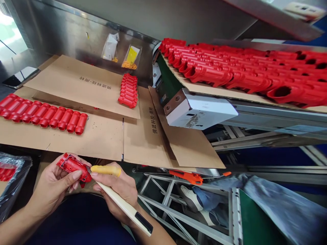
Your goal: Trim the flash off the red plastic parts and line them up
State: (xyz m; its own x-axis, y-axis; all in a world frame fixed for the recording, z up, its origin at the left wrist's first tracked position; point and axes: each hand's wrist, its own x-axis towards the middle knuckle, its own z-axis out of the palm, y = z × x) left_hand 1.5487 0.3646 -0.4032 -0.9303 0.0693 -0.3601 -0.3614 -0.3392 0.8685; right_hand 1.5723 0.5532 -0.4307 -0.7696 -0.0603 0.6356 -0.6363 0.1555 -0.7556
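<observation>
Metal workbench (84,42) spread with overlapping brown cardboard sheets (102,139), some printed with dark Chinese characters. Just off the front edge of the surface, above the lap, holding a red plastic housing (73,166) in the left hand (55,183), thumb and fingers clamped on its sides, dark lines tracing the upward face. Gripping a cream-handled knife-like tool (120,204) in the right hand (119,190), fingers closed around the handle, dark butt end slanting down toward the forearm. Wearing a yellow finger cot (106,170) on the index finger, stretched along the tool toward the narrow tip at the housing's right end; cannot tell whether pressing in or only resting there.

Along the left part of the front cardboard, a side-by-side row of red cylinders (50,115). At the right edge of the upper sheet, a tight block of red parts (128,90). Toward the back edge, two clear bags (133,56) with small orange pieces; by the left edge, a phone (20,77). Beyond the right edge, a raised conveyor (252,114) bearing rows of red housings (212,73) on cardboard. Below the front edge, an orange-handled tool (187,177), a metal frame (167,199) and a person's shoe (190,198). Near the front left corner, a plastic-lined bin (21,170) with more red pieces inside.
</observation>
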